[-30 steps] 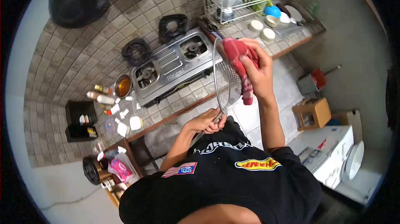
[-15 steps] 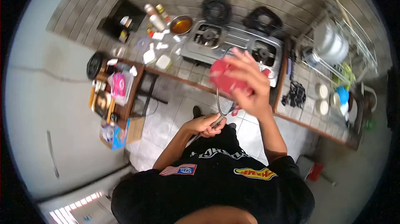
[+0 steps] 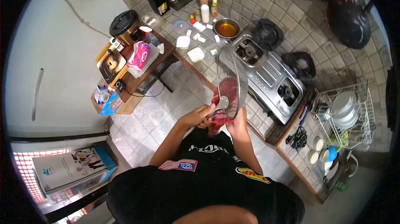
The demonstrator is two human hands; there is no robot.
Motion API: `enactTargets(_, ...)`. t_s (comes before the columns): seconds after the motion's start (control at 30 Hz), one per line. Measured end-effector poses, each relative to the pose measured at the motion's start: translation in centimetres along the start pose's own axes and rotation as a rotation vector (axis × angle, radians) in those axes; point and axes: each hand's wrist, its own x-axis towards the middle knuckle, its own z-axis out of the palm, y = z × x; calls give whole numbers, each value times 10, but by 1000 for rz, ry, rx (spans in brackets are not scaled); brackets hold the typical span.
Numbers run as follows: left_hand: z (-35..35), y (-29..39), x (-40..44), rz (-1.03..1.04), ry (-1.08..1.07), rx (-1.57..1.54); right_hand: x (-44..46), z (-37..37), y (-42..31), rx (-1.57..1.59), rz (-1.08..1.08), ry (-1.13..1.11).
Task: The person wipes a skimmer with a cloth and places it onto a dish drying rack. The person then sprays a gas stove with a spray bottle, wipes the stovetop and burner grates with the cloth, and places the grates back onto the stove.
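Observation:
My left hand (image 3: 196, 116) is closed around the handle of a metal mesh strainer (image 3: 241, 78), which stands raised in front of my body. Behind the mesh is a red cloth (image 3: 221, 120), seen partly through the wires and hanging below the rim. My right hand (image 3: 239, 123) grips this cloth against the back of the strainer; most of its fingers are hidden.
A gas stove (image 3: 268, 76) sits on the tiled counter beyond, beside a metal bowl of orange-brown liquid (image 3: 226, 28). Bottles (image 3: 205, 13) and white containers (image 3: 196, 54) stand left of it. A dish rack (image 3: 364, 118) is at right, a wooden side table (image 3: 156, 63) at left.
My right hand has come down with the red cloth to behind the mesh. The strainer is now raised, its basket facing me. My view has turned, shifting the stove rightward.

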Motion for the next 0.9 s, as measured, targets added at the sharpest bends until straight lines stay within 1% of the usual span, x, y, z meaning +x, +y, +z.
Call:
enactTargets(0.03,-14,7,-3,12,4,-6,2,16,2,7,-22,61)
enactTargets(0.07,-29,13,-7,46,-28,39,8,33,2,-1,-18,57)
enactTargets(0.1,-43,19,-9,78,-61,84,18,51,-2,-74,-235,154)
enactTargets(0.13,-63,30,-17,44,-166,29,30,76,1,-160,-450,246)
enactTargets(0.17,-70,39,-25,52,-163,20,33,92,-7,-218,-486,208)
enactTargets(0.2,-76,49,-35,4,-218,21,49,104,-11,-408,-685,180)
enactTargets(0.23,-84,54,-44,-46,-272,22,62,115,-19,-605,-766,99)
enactTargets(0.27,-96,56,-50,-62,-316,19,78,113,-22,-629,-767,1)
enactTargets(0.3,-102,58,-57,-59,-310,7,96,107,-22,-651,-766,-97)
enactTargets(0.33,-108,63,-64,-93,-308,5,118,96,-20,-655,-755,-103)
enactTargets(0.4,-122,66,-72,-128,-317,-27,156,79,-8,-519,-501,-261)
enactTargets(0.43,-126,65,-73,-124,-312,-35,161,92,2,-523,-493,-265)
enactTargets(0.5,-133,61,-67,15,-156,-88,168,130,32,-184,-40,-16)
enactTargets(0.53,-140,58,-61,77,-98,-100,169,141,44,-190,-34,-21)
enactTargets(0.57,-145,60,-60,82,-92,-108,164,148,56,-138,68,-90)
enactTargets(0.6,-150,64,-59,110,64,-92,164,152,63,-83,173,-158)
enactTargets(0.63,-156,69,-57,136,221,-77,181,132,77,-118,131,-319)
enactTargets(0.67,-160,76,-54,137,231,-88,186,130,79,-146,243,-194)
enactTargets(0.7,-164,86,-51,253,449,-20,191,129,80,-176,356,-67)
enactTargets(0.73,-170,92,-47,363,668,51,202,129,82,-180,372,-67)
enactTargets(0.77,-184,91,-41,358,680,42,213,129,82,-154,320,-111)
enactTargets(0.8,-207,87,-34,312,784,109,225,129,83,-125,266,-157)
enactTargets(0.83,-220,95,-31,263,886,177,234,126,81,-124,277,-162)
enactTargets(0.87,-231,105,-27,311,893,181,247,125,79,-91,297,-143)
enactTargets(0.9,-238,115,-22,316,907,190,263,126,75,-54,314,-128)
